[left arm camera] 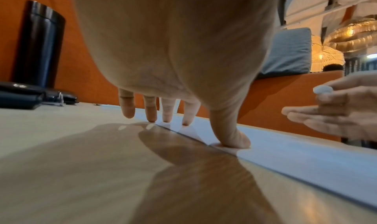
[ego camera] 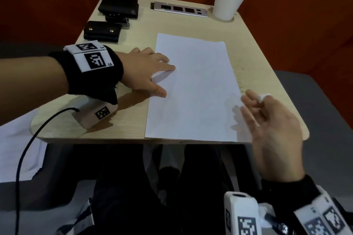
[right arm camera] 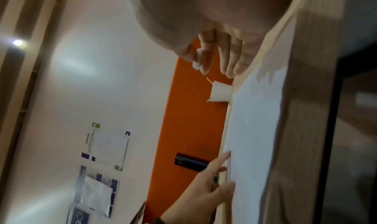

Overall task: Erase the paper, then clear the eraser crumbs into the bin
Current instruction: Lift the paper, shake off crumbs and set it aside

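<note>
The paper (ego camera: pixel 193 86) lies flat on the small wooden table (ego camera: pixel 133 126), its near edge level with the table's front edge, and no pencil marks can be made out on it, so the rubbing looks done and the crumbs are the step in hand. At its left edge the left hand (ego camera: pixel 145 70) has straight, spread fingers with the tips and thumb pressing the sheet down; that pressure should stay firm so the sheet does not slide or buckle while the other side is brushed. To the right, dark eraser crumbs (ego camera: pixel 241 76) speckle the bare wood just beside the paper's right edge. The right hand (ego camera: pixel 267 120) hovers over the near right corner, pinching a small white eraser (ego camera: pixel 263 97) between thumb and forefinger, the other fingers loosely extended (handy as a brush). Sweep lightly with those free fingers, gathering the crumbs into one heap rather than scattering them; no bin is visible in any view.
</note>
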{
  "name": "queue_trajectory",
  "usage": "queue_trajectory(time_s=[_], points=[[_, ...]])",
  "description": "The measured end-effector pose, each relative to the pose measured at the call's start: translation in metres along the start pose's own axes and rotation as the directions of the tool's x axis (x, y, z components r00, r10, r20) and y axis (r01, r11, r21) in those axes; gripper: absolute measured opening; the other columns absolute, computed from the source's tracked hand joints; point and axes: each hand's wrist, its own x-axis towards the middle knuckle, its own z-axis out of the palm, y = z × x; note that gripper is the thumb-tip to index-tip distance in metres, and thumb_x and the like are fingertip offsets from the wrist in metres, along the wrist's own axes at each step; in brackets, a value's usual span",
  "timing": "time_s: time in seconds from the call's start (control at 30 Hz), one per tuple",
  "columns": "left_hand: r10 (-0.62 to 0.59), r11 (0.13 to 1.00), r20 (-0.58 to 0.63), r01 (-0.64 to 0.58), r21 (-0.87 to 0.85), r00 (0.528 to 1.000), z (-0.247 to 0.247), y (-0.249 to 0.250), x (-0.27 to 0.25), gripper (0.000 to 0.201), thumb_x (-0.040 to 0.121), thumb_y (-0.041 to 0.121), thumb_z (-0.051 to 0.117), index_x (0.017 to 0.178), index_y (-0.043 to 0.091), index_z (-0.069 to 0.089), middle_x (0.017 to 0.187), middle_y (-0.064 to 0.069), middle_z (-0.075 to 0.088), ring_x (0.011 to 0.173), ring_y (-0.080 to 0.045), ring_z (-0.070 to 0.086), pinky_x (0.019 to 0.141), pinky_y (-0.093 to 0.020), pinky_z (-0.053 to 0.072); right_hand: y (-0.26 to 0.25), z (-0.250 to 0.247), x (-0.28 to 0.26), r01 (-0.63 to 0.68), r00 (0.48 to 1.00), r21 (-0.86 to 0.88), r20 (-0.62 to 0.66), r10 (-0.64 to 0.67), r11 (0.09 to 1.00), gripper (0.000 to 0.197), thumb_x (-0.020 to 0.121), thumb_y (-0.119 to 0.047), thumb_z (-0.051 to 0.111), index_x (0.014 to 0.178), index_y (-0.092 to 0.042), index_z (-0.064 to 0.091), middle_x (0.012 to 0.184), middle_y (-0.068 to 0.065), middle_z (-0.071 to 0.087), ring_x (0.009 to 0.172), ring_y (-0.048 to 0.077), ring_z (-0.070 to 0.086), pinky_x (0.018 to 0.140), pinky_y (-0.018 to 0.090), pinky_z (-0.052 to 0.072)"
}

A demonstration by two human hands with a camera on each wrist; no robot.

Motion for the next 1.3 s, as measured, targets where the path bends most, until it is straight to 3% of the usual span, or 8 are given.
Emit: queue_trajectory(time_s=[0.17,0.3,0.4,0.57,0.77,0.9,1.03,1.3], points=[[-0.149,0.895,-0.056,0.111,-0.432,0.987,0.005,0.002,-0.006,0.09,0.086,0.046,0.063,0.153,0.029,0.006,0.155,0.002,0.021,0.133,-0.022,0.035,0.106,-0.032,0.034,0.014,0.013,-0.012,-0.044,0.989,-0.005,0.139,0.044,0.999,0.028,0.101,-0.015,0.043,0.083,-0.003,0.062,0.114,0.003,0.071,0.108,0.018,0.066,0.1,0.035,0.047],[-0.444,0.452,-0.085,0.141,-0.881,0.892,0.013,0.009,-0.004,0.079,0.089,0.009,0.062,0.152,0.017,0.016,0.14,-0.009,0.043,0.118,-0.024,0.052,0.088,-0.03,0.046,0.015,0.012,-0.015,0.018,0.984,-0.081,0.181,-0.003,0.997,0.03,0.1,-0.019,0.046,0.076,-0.011,0.062,0.112,-0.004,0.071,0.107,0.016,0.066,0.097,0.034,0.045],[-0.549,0.195,-0.004,0.123,-0.973,0.836,0.011,0.012,0.001,0.075,0.089,0.002,0.059,0.151,0.008,0.017,0.145,-0.012,0.037,0.128,-0.029,0.047,0.1,-0.036,0.043,0.018,0.013,-0.015,0.044,0.982,-0.12,0.186,-0.021,0.992,0.028,0.1,-0.02,0.047,0.078,-0.015,0.065,0.11,-0.007,0.072,0.105,0.015,0.066,0.096,0.034,0.046],[-0.518,-0.121,0.133,0.082,-0.989,0.845,-0.008,0.009,-0.002,0.004,0.091,-0.002,0.055,0.094,-0.003,0.053,0.073,-0.01,0.046,0.065,-0.019,0.054,0.066,-0.027,0.052,0.021,0.009,-0.013,0.061,0.978,-0.141,0.206,-0.031,0.988,0.028,0.099,-0.023,0.047,0.086,-0.011,0.067,0.109,-0.011,0.072,0.104,0.011,0.066,0.094,0.032,0.046],[-0.294,0.425,-0.002,0.129,-0.896,0.956,-0.022,0.014,-0.006,0.02,0.092,0.004,0.056,0.11,0.001,0.063,0.101,-0.017,0.07,0.081,-0.033,0.067,0.072,-0.041,0.054,0.013,0.004,-0.009,-0.033,0.977,0.074,0.21,0.017,0.997,0.033,0.098,-0.017,0.043,0.084,0.007,0.06,0.108,0.005,0.073,0.102,0.019,0.069,0.087,0.025,0.054],[-0.253,0.66,-0.206,0.013,-0.751,0.945,-0.073,0.014,-0.014,0.025,0.088,0.012,0.059,0.11,0.024,0.064,0.104,-0.015,0.071,0.093,-0.038,0.068,0.084,-0.055,0.055,-0.003,-0.015,0.003,0.075,0.991,0.115,0.1,-0.087,0.991,0.037,0.099,-0.011,0.042,0.068,-0.005,0.061,0.094,0.016,0.072,0.092,0.025,0.069,0.075,0.023,0.056],[-0.181,0.919,-0.441,-0.009,-0.394,0.879,-0.137,0.013,-0.025,0.015,0.092,0.015,0.06,0.105,0.022,0.062,0.1,0.003,0.071,0.087,-0.023,0.066,0.08,-0.042,0.055,-0.012,-0.039,0.02,0.131,0.991,0.074,0.029,-0.134,0.989,0.037,0.099,-0.013,0.044,0.068,-0.008,0.065,0.091,0.019,0.071,0.084,0.025,0.066,0.076,0.027,0.056],[-0.015,1.0,-0.59,-0.003,-0.029,0.807,-0.185,0.042,-0.025,0.011,0.096,0.023,0.056,0.104,0.022,0.063,0.088,0.002,0.068,0.078,-0.022,0.062,0.079,-0.04,0.053,-0.011,-0.063,0.029,0.205,0.978,-0.044,-0.017,-0.206,0.978,0.036,0.101,-0.02,0.043,0.074,-0.01,0.064,0.091,0.013,0.072,0.08,0.021,0.065,0.063,0.022,0.056]])
